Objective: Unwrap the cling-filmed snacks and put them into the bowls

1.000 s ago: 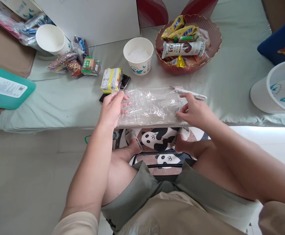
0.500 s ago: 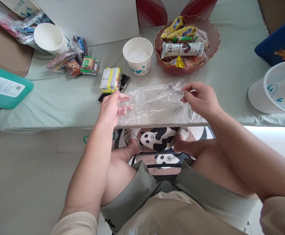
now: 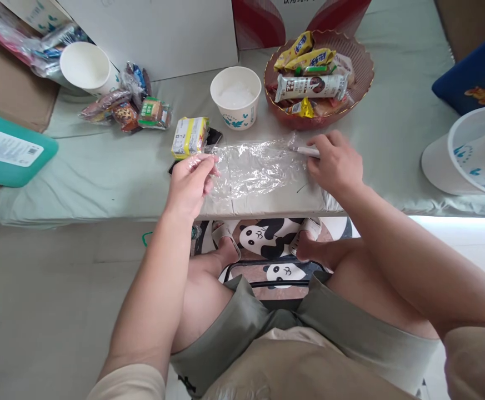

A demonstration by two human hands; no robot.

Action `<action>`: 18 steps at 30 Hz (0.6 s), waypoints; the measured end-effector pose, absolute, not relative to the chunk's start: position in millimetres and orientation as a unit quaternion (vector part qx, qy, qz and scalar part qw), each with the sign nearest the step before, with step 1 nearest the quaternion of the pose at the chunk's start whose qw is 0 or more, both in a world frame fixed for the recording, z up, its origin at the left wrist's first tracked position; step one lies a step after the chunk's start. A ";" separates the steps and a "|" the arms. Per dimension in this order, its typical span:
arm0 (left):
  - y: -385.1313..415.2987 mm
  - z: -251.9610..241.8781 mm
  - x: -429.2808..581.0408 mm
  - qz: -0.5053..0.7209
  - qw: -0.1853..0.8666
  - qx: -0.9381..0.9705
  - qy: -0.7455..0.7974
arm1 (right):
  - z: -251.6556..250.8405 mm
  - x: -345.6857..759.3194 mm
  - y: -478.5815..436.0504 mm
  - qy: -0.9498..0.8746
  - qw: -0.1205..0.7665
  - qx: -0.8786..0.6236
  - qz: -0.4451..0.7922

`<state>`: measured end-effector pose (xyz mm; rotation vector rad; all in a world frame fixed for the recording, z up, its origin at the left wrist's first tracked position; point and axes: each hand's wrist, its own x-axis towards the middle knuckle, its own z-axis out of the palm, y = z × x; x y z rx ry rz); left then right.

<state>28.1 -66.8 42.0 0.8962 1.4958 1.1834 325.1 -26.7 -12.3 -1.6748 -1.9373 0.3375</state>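
Observation:
A crinkled clear plastic bag (image 3: 253, 169) stretches between my two hands just above the cloth-covered table. My left hand (image 3: 190, 183) is closed on its left end, thumb against index finger. At the other end, my right hand (image 3: 337, 164) has its fingers curled on the bag's edge. A slim pale shape (image 3: 308, 151) points left from those fingers; whether it is a finger under film or a separate thing I cannot make out. Just behind my left hand, a yellow-and-white snack pack (image 3: 190, 137) rests on a dark flat object (image 3: 214, 136).
Behind the bag stand a paper cup (image 3: 236, 100) with whitish contents and a pink glass bowl (image 3: 363, 83) of wrapped snacks. Packaged snacks (image 3: 154, 113) and another cup (image 3: 86, 66) are at the left. A white bin (image 3: 438, 158) stands right, a teal container (image 3: 13, 144) far left.
My left fingers, spread inside or behind the film before, have closed on the bag's end. My right hand has turned and moved slightly left, and the pale shape now shows at its fingers.

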 end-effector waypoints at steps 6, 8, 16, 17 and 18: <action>-75.3 51.9 21.3 0.503 0.577 0.396 0.507 | 12.4 315.7 -20.5 -0.548 0.352 -0.650 0.393; -77.8 52.1 15.7 0.509 0.603 0.407 0.459 | 19.5 309.4 -21.6 -0.485 0.341 -0.645 0.482; -79.3 52.6 6.8 0.542 0.633 0.385 0.396 | 27.6 305.6 -44.0 -0.474 0.221 -0.587 0.618; -79.3 53.7 7.3 0.543 0.630 0.382 0.403 | 27.1 307.3 -45.2 -0.470 0.240 -0.568 0.631; -79.3 54.6 8.0 0.543 0.626 0.378 0.413 | 25.9 308.8 -45.3 -0.470 0.269 -0.548 0.637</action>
